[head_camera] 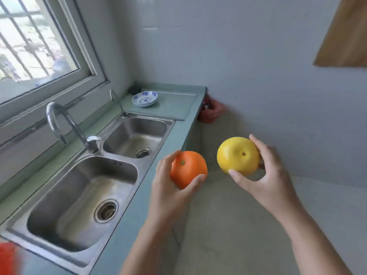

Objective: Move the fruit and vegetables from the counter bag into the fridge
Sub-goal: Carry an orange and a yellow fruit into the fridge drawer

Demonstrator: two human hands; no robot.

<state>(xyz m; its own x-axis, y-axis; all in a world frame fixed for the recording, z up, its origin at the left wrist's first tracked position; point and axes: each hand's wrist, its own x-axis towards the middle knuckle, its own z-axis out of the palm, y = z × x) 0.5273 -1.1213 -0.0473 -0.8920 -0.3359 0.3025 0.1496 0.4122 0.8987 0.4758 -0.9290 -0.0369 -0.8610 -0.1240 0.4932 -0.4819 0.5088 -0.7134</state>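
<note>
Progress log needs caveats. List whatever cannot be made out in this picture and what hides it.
Head view only:
A red thing, bottom left corner: blurred, cut by the edge.
A reddish thing: partly hidden behind the counter end.
A dark thing behind the bowls: too small.
Parts of the orange and the yellow fruit: covered by the left hand and right hand.
The fridge: outside the frame.

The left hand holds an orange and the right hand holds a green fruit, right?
Not quite. The head view shows the left hand holding the orange, but the fruit in the right hand is yellow, not green.
</note>
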